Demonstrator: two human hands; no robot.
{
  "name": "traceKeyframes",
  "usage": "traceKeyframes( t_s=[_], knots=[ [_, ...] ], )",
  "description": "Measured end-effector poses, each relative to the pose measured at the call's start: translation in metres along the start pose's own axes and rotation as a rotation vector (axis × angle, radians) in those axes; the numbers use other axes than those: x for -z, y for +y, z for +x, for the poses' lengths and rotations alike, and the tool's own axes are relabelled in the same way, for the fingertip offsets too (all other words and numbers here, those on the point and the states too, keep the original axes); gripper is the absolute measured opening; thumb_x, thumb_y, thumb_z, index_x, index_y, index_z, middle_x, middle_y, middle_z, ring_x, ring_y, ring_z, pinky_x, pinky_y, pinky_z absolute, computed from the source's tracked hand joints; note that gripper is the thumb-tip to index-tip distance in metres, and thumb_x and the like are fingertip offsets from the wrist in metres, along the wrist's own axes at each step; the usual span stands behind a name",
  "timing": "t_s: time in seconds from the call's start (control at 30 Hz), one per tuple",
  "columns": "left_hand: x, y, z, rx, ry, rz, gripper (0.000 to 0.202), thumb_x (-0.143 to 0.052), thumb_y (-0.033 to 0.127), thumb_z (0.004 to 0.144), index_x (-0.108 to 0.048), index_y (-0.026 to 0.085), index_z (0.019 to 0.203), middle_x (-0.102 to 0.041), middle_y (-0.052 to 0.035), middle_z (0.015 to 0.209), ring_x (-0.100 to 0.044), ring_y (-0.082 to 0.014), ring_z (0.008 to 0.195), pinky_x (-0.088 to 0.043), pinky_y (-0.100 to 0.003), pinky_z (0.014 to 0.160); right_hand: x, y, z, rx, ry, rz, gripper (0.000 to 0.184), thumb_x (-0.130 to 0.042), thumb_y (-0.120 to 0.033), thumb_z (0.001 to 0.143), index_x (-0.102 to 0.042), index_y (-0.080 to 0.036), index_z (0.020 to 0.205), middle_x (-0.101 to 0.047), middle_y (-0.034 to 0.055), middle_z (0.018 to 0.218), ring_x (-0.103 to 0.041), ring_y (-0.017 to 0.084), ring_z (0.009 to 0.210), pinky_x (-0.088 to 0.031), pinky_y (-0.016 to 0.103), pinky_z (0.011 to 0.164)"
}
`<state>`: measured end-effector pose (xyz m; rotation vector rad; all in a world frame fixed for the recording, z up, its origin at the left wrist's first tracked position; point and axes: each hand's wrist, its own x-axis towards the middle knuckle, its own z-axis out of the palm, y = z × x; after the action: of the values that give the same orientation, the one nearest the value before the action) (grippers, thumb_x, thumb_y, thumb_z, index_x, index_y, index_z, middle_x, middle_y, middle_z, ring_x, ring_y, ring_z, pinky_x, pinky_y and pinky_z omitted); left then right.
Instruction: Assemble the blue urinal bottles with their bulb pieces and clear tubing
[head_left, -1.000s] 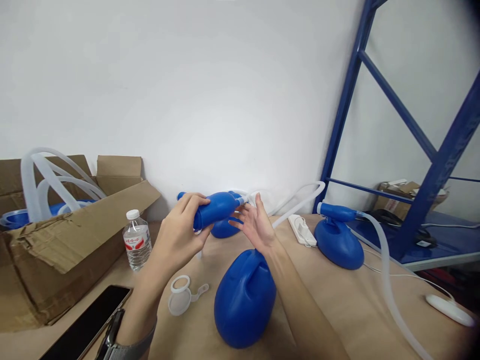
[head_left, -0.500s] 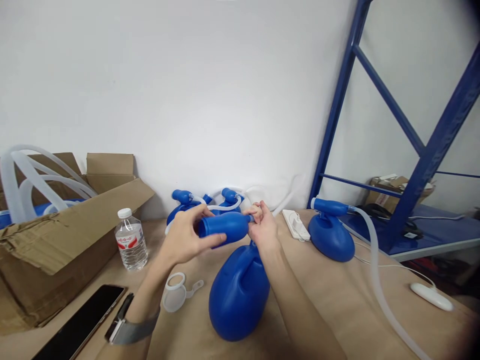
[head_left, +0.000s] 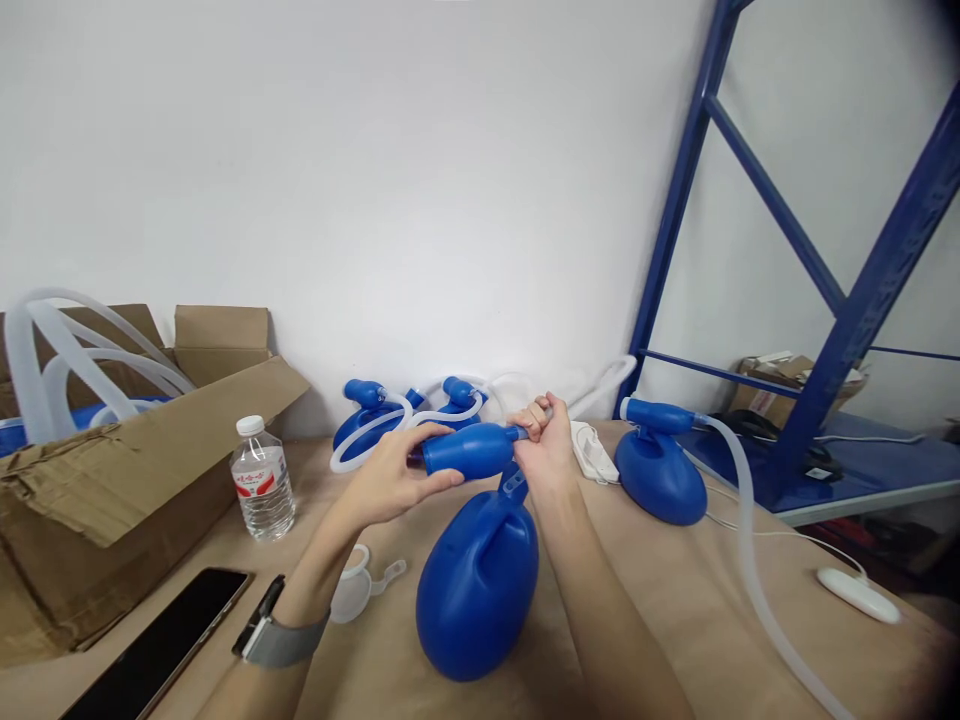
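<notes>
My left hand (head_left: 397,475) is wrapped round the wide end of a blue plastic funnel-shaped tube piece (head_left: 472,452). At its narrow end, my right hand (head_left: 546,440) is closed round a translucent hose (head_left: 607,380), which runs off behind toward the wall. Where hose and blue neck meet is partly covered by my fingers. Below both hands a blue plastic jug (head_left: 476,590) with a moulded handle lies tilted on the table, its neck pointing away. A translucent cap with a strap (head_left: 352,592) lies left of the jug, partly behind my left wrist.
A cardboard box (head_left: 150,480) of translucent hoses stands at left, beside a water bottle (head_left: 262,480) and a phone (head_left: 161,640). More blue jugs with hoses (head_left: 660,475) sit at right and along the wall. A white power strip (head_left: 592,455) lies behind; blue shelving (head_left: 847,310) rises at right.
Both hands have moved right with the blue tube piece and hose. The hose's far part has swung rightward. The jug has stayed in place.
</notes>
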<state>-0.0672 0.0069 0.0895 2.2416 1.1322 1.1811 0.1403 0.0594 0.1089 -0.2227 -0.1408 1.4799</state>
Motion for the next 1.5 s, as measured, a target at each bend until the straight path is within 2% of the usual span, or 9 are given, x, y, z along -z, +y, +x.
traceKeyframes(
  t_s=[0.13, 0.27, 0.43, 0.57, 0.7, 0.87, 1.0, 1.2, 1.5],
  knots=[
    [-0.005, 0.003, -0.004, -0.561, 0.210, 0.422, 0.045, -0.057, 0.010, 0.095, -0.060, 0.024, 0.138, -0.066, -0.0117, 0.140, -0.061, -0.0291, 0.130, -0.054, -0.051, 0.108, 0.001, -0.020, 0.003, -0.119, 0.014, 0.076, 0.039, -0.039, -0.015, 0.102, -0.026, -0.023, 0.066, -0.010, -0.0154, 0.043, -0.014, 0.005, 0.029, -0.033, 0.013, 0.034],
    [-0.013, 0.000, -0.003, -0.773, 0.302, 0.594, 0.051, -0.046, -0.001, 0.096, -0.061, 0.025, 0.136, -0.066, -0.0103, 0.141, -0.054, -0.0287, 0.138, -0.053, -0.055, 0.110, 0.005, -0.024, 0.008, -0.117, -0.022, 0.049, 0.042, -0.038, -0.013, 0.103, -0.022, -0.023, 0.066, -0.010, -0.0151, 0.044, -0.015, 0.004, 0.030, -0.040, 0.013, 0.039],
    [-0.016, 0.008, -0.006, -0.471, 0.200, 0.478, 0.035, -0.062, 0.026, 0.094, -0.068, 0.023, 0.128, -0.072, -0.0114, 0.132, -0.067, -0.0313, 0.121, -0.056, -0.048, 0.105, 0.014, -0.027, 0.017, -0.038, -0.124, -0.125, 0.039, -0.047, -0.020, 0.103, -0.034, -0.023, 0.066, -0.016, -0.0149, 0.046, -0.020, 0.004, 0.033, -0.039, 0.012, 0.040],
    [-0.005, 0.006, -0.005, -0.011, 0.302, 0.064, 0.035, -0.059, 0.049, 0.090, -0.071, 0.017, 0.093, -0.071, -0.0038, 0.074, -0.072, -0.0240, 0.067, -0.059, -0.034, 0.063, 0.025, -0.050, 0.030, 0.056, -0.199, -0.126, 0.034, -0.050, -0.025, 0.103, -0.042, -0.023, 0.070, -0.018, -0.0147, 0.045, -0.022, 0.005, 0.033, -0.034, 0.013, 0.037],
    [0.004, 0.002, 0.001, 0.297, 0.270, -0.163, 0.042, -0.059, 0.058, 0.088, -0.067, 0.018, 0.096, -0.068, -0.0011, 0.075, -0.069, -0.0215, 0.058, -0.054, -0.031, 0.054, 0.038, -0.069, 0.044, 0.058, -0.148, -0.126, 0.030, -0.044, -0.041, 0.106, -0.051, -0.023, 0.083, -0.042, -0.0112, 0.051, -0.046, 0.008, 0.041, -0.054, 0.020, 0.052],
    [-0.028, -0.012, 0.005, 0.243, 0.131, 0.388, 0.037, -0.063, 0.041, 0.090, -0.065, 0.017, 0.119, -0.074, -0.0128, 0.111, -0.069, -0.0337, 0.106, -0.053, -0.042, 0.089, 0.051, -0.060, 0.056, -0.010, -0.096, -0.551, 0.059, -0.040, -0.075, 0.097, -0.060, -0.020, 0.103, -0.075, 0.0131, 0.104, -0.075, 0.024, 0.093, -0.063, 0.037, 0.071],
    [-0.056, -0.042, 0.003, 0.317, -0.061, 0.591, 0.040, -0.062, 0.024, 0.088, -0.059, 0.017, 0.126, -0.068, -0.0159, 0.122, -0.066, -0.0343, 0.111, -0.049, -0.042, 0.094, 0.060, -0.055, 0.060, -0.066, -0.110, -1.066, 0.080, -0.032, -0.082, 0.095, -0.072, -0.013, 0.091, -0.076, 0.0145, 0.083, -0.073, 0.021, 0.070, -0.057, 0.027, 0.057],
    [-0.070, -0.073, -0.002, 0.328, -0.269, 0.636, 0.044, -0.065, 0.016, 0.082, -0.059, 0.016, 0.125, -0.064, -0.0178, 0.126, -0.060, -0.0355, 0.123, -0.046, -0.042, 0.100, 0.067, -0.063, 0.051, 0.015, -0.489, -1.551, 0.044, -0.080, -0.059, 0.079, -0.077, -0.015, 0.074, -0.072, 0.0032, 0.065, -0.063, 0.016, 0.060, -0.048, 0.023, 0.056],
    [-0.071, -0.090, -0.006, 0.321, -0.397, 0.568, 0.071, -0.075, 0.021, 0.075, -0.054, 0.022, 0.143, -0.057, -0.0164, 0.139, -0.059, -0.0364, 0.125, -0.050, -0.043, 0.099, 0.070, -0.059, 0.049, 0.196, -0.945, -1.855, 0.019, -0.086, -0.040, 0.072, -0.080, -0.022, 0.069, -0.072, 0.0012, 0.077, -0.064, 0.019, 0.075, -0.046, 0.026, 0.064]
  ],
)
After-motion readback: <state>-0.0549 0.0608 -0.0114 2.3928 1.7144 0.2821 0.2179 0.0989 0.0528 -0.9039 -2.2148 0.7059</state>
